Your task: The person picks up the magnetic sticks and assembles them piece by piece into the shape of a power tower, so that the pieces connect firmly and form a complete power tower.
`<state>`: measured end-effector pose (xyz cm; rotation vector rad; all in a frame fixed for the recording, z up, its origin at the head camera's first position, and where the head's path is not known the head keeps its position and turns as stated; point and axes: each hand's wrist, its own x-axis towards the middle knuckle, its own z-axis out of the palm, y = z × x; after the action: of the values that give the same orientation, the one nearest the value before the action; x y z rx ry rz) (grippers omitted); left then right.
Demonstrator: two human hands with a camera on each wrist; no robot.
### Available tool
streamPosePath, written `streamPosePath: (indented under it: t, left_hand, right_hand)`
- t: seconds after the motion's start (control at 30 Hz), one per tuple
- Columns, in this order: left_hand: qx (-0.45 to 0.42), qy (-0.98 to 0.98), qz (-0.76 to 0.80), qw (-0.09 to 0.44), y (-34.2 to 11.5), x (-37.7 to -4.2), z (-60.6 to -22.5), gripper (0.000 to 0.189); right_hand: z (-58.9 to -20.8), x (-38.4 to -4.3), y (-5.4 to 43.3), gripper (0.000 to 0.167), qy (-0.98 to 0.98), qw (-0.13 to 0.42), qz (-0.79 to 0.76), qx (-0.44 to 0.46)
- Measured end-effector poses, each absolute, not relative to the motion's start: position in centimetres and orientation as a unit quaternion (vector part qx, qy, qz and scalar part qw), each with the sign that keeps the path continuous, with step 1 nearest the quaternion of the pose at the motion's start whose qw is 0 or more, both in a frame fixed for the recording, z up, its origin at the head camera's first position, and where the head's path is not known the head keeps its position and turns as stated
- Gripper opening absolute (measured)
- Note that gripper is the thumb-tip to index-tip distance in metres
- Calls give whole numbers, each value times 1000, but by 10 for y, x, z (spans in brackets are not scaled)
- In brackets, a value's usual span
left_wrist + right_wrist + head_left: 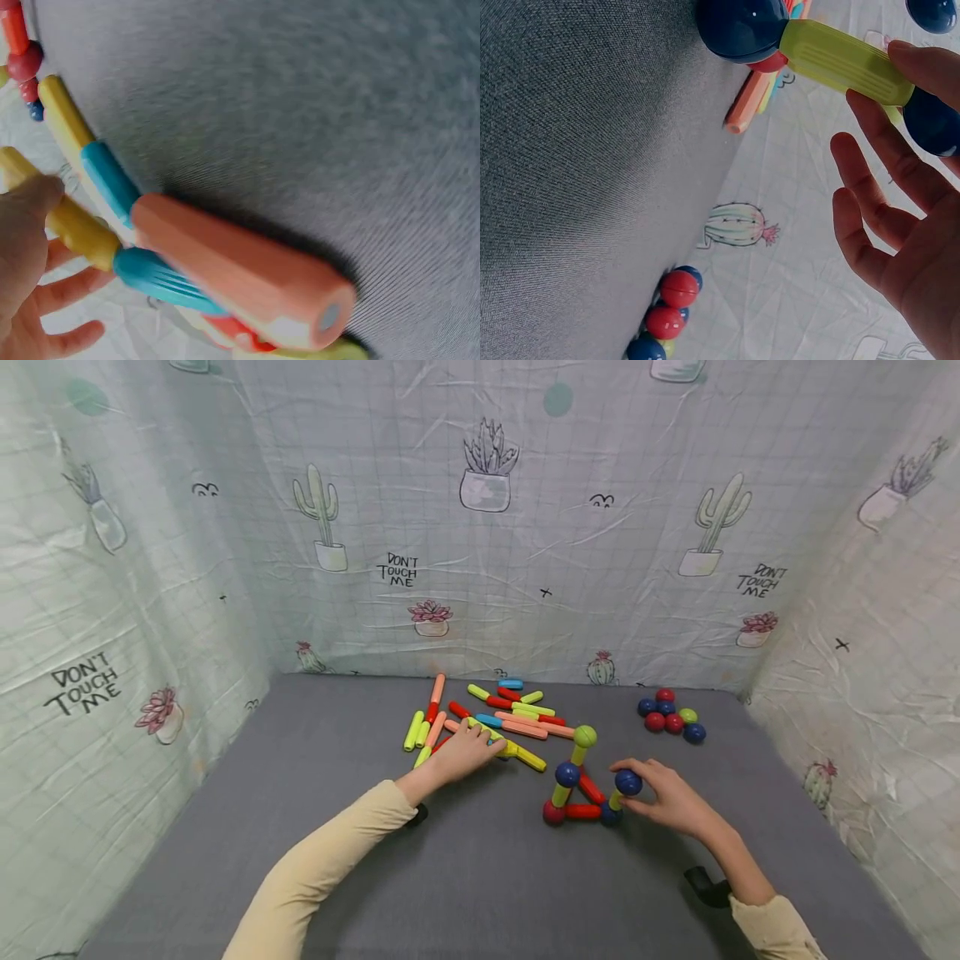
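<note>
My left hand [467,753] reaches into a pile of coloured sticks. In the left wrist view its thumb and fingers pinch a yellow stick [82,232], whose far end meets a blue stick [161,277]. My right hand [662,797] grips a dark blue ball [628,782] on top of an upright yellow-green stick [844,61], fingertips right at the stick's upper end. That stick stands on a lower blue ball [742,26], part of a frame with red sticks [582,812] and a red ball [554,812]. Another blue ball [567,774] and a green ball [585,737] top its other uprights.
Loose balls [674,723], red, blue and green, lie grouped at the back right of the grey table [480,877]. Pink sticks [525,727] and green sticks [413,730] lie around the left hand. A patterned cloth [525,552] hangs behind and at both sides.
</note>
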<state>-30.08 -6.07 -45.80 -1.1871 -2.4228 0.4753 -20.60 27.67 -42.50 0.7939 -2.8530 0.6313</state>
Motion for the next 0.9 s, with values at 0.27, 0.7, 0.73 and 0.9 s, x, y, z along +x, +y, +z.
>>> streamPosePath:
  t: [0.27,0.7,0.73,0.9]
  left_hand:
    - [-439,-859,150,217,-60,-301,-455,24]
    - [-433,-841,-90,313,-22,-270,-402,27]
    - [-443,-831,-101,322,-13,-263,-393,27]
    - [-495,-808,-26,318,27,-234,-367,22]
  right_hand:
    - [-425,-205,279,44,-939,43,211,270]
    - [-424,-206,279,46,-934,31,228,274]
    - [-424,-206,279,46,-933,31,231,276]
    - [-424,-208,280,43,-929,44,233,285]
